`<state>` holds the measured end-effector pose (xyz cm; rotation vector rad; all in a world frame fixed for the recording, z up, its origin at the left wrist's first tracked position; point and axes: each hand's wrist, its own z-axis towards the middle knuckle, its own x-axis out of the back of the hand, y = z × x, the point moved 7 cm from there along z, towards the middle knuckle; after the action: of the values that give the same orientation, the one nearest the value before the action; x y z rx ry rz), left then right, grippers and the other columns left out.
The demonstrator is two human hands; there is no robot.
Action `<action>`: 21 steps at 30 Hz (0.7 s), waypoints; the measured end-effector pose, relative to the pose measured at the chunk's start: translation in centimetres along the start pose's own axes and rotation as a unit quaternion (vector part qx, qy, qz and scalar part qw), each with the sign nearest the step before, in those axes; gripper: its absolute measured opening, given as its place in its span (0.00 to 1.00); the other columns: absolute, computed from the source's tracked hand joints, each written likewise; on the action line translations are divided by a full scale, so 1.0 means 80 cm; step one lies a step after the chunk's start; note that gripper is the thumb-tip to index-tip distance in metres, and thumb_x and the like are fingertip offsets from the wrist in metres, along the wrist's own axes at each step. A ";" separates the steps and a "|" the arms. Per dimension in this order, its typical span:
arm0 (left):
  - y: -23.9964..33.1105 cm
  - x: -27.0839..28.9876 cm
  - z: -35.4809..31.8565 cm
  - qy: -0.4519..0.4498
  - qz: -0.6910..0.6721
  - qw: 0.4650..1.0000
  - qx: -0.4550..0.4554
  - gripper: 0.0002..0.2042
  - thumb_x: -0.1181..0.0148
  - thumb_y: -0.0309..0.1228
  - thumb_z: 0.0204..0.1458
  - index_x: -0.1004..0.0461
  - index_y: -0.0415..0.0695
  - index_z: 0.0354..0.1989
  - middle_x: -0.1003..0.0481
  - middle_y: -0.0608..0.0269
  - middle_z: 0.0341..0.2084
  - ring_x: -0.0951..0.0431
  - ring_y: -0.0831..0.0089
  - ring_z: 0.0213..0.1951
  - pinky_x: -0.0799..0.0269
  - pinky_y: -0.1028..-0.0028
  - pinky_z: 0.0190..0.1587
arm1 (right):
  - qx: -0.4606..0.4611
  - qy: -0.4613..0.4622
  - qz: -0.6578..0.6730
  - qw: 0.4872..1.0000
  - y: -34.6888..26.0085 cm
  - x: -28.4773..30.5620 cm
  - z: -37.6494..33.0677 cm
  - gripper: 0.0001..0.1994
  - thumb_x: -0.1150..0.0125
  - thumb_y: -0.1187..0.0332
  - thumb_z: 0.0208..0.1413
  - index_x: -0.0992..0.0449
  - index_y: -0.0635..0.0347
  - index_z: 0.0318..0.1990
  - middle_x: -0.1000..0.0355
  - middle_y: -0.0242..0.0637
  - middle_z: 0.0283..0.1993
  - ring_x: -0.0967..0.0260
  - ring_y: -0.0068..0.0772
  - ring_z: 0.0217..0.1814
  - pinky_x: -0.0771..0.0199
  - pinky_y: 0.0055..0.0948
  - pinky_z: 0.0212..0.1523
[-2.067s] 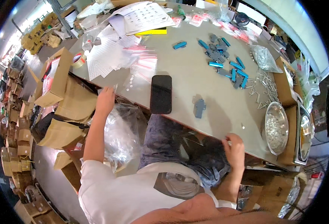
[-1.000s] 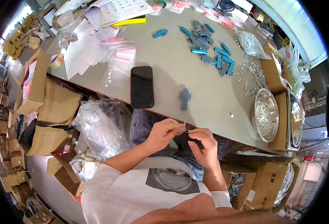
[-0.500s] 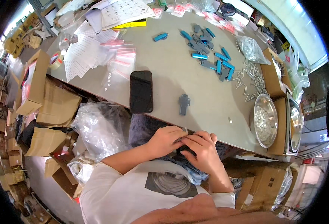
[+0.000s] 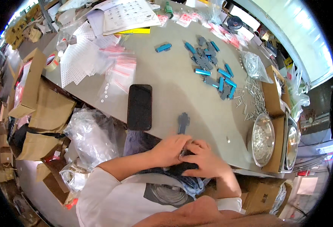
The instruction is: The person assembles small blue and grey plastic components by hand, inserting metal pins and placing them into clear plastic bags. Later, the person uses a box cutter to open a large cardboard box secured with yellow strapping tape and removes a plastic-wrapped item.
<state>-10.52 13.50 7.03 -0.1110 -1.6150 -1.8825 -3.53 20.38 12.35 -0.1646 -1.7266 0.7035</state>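
The left hand (image 4: 171, 150) is pinching a small piece (image 4: 181, 154), mostly hidden, by the table (image 4: 159, 72), apparently steadying it for the right hand (image 4: 205, 162), fingers bent, grip unclear; a grey part (image 4: 183, 122) is lying just beyond.

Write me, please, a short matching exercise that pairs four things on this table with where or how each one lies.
Things
1. lone grey part
2. black phone
3. metal bowl
4. silver pins

Places and states
A. scattered loose between the bowl and a clear plastic bag
B. directly beyond the left hand
C. contains small white pieces
D. lying flat, to the left of the grey part

Pairs: 1-B, 2-D, 3-C, 4-A
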 end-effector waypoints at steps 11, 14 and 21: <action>-0.029 -0.071 0.046 -0.054 -0.102 0.992 -0.045 0.22 0.37 0.44 0.49 0.32 0.45 0.47 0.27 0.67 0.30 0.24 0.69 0.37 0.65 0.43 0.63 | -0.282 0.304 -0.112 0.903 0.482 0.243 0.194 0.30 0.42 0.44 0.50 0.34 0.45 0.60 0.46 0.40 0.68 0.49 0.49 0.68 0.48 0.48 0.63; -0.047 -0.052 0.048 -0.020 -0.123 0.992 -0.011 0.21 0.36 0.43 0.48 0.32 0.46 0.47 0.27 0.69 0.30 0.25 0.71 0.38 0.62 0.45 0.62 | -0.386 0.296 -0.124 0.865 0.530 0.260 0.248 0.36 0.53 0.29 0.46 0.43 0.23 0.64 0.59 0.35 0.74 0.68 0.60 0.73 0.66 0.70 0.63; -0.062 -0.024 0.040 0.031 -0.214 0.976 0.027 0.23 0.35 0.36 0.46 0.37 0.46 0.49 0.29 0.67 0.34 0.27 0.70 0.43 0.64 0.47 0.63 | -0.325 0.149 -0.106 0.928 0.508 0.208 0.298 0.36 0.52 0.30 0.47 0.40 0.28 0.64 0.56 0.39 0.72 0.69 0.60 0.73 0.68 0.69 0.64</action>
<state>-12.64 17.39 2.67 0.3413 -1.7479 -2.1276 -40.61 52.20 1.96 -0.5067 -1.5919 -0.0784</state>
